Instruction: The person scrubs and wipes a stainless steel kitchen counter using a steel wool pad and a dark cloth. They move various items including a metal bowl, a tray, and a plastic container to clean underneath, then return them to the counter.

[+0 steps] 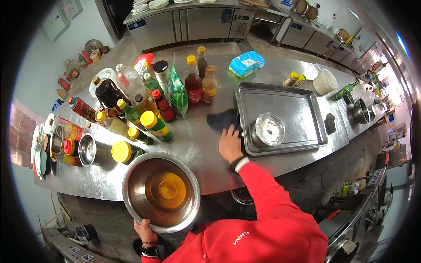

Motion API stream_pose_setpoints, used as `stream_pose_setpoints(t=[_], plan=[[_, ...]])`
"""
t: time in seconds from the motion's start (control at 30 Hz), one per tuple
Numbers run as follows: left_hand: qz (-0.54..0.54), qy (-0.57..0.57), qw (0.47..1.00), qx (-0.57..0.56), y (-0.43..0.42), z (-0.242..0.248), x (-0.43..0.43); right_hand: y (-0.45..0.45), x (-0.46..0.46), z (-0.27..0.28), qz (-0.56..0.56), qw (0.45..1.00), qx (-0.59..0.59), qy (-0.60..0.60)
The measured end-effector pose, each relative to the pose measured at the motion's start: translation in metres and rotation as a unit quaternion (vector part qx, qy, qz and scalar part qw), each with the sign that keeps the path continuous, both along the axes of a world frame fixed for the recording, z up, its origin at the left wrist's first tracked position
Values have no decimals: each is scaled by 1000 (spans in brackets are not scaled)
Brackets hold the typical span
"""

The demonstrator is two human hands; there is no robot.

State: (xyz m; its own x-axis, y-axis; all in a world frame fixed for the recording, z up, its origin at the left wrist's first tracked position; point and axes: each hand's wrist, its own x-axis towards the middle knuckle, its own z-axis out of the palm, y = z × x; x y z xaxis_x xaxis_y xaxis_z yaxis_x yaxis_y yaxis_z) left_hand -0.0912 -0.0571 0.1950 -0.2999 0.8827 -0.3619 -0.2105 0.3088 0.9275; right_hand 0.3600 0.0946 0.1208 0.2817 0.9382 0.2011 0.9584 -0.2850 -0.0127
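Note:
My left hand (144,231) grips the lower rim of a large stainless steel bowl (130,197), which overhangs the near edge of the steel table. Amber-brown liquid (171,190) lies in its bottom. Out on the tabletop, my right hand (231,144) has its fingers on a dark cloth (222,120), blurred and partly hidden beside the tray. The rectangular metal tray (279,95) is just right of that hand. In the tray stands a round container (270,128) with whitish contents or a whitish top.
Seasoning bottles crowd the left, including a yellow-lidded jar (121,152) close to the bowl and a steel pot (88,149). Farther back are a blue packet (246,64) and a white tub (325,81). A dark scouring pad (330,123) lies right of the tray.

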Motion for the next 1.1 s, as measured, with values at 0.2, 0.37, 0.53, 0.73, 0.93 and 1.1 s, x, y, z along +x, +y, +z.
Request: stream_pose_setpoints(t=[0.2, 0.37, 0.53, 0.73, 0.93, 1.1], plan=[[25, -21, 999, -15, 4, 1, 5, -155, -39, 37, 147, 979, -66, 122], [27, -8, 999, -27, -6, -4, -2, -127, -21, 35, 171, 949, 29, 262], [60, 42, 997, -37, -28, 1, -14, -33, -38, 17, -44, 984, 31, 167], [93, 25, 995, -38, -44, 4, -26, -32, -118, 1, 239, 947, 26, 214], [138, 34, 988, -58, -49, -1, -28, 10, -165, 5, 333, 907, 52, 254], [145, 13, 985, -90, -44, 1, -18, -11, -159, 14, 363, 909, -4, 203]])
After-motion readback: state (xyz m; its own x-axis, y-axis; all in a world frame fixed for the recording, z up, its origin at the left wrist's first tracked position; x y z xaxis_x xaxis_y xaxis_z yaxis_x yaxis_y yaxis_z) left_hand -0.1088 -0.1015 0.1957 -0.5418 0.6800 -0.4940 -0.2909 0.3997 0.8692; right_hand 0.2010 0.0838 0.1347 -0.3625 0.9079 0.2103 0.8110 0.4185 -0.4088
